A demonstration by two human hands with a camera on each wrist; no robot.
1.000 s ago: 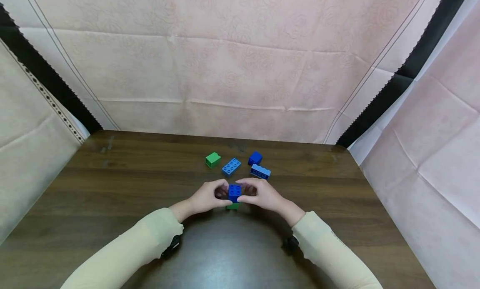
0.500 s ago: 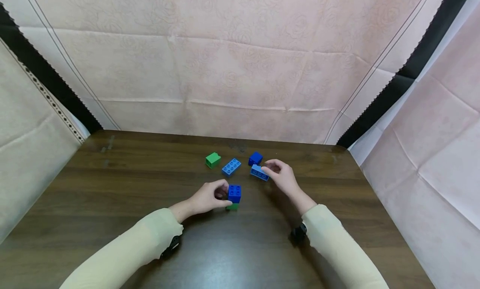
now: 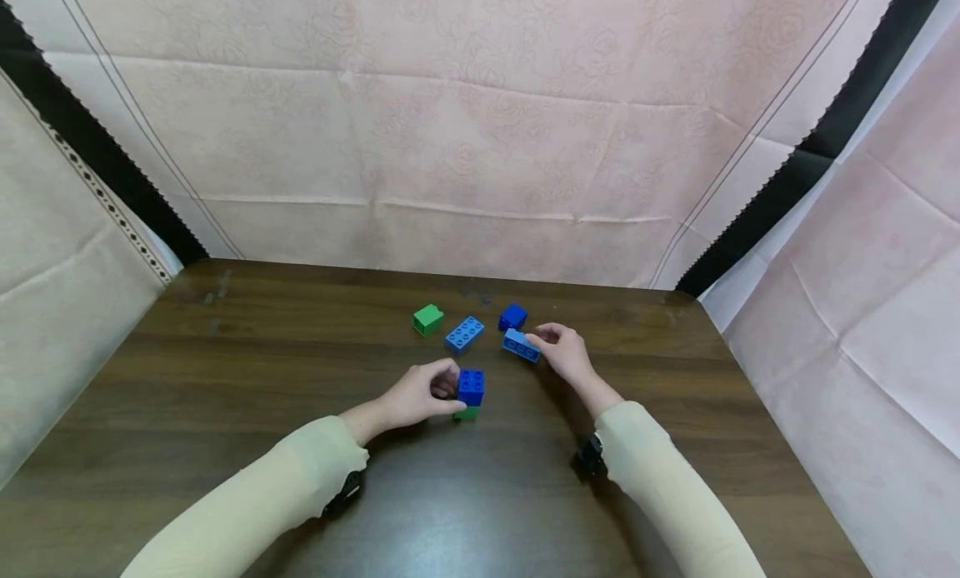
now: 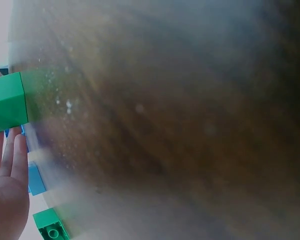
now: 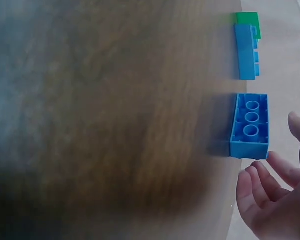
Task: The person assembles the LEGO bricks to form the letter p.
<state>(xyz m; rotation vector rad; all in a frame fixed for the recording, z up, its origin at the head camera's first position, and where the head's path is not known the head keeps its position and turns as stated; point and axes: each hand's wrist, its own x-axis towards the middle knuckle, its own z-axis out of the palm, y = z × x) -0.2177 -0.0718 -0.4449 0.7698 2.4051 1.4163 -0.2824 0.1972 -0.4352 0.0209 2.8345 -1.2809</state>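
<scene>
Blue-on-green stack (image 3: 471, 390) sits pinched in our left hand (image 3: 408, 396), probably for steadiness; at its two o'clock, our right hand (image 3: 567, 357), fingers apart, flanks a side-lying light-blue brick (image 3: 519, 346).

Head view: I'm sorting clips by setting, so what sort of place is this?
Possibly a small screened-off tabletop workspace, though the wider room is out of view. It shows a brown wood-grain table, pale creased sheeting behind and at both sides, and toy bricks.
</scene>
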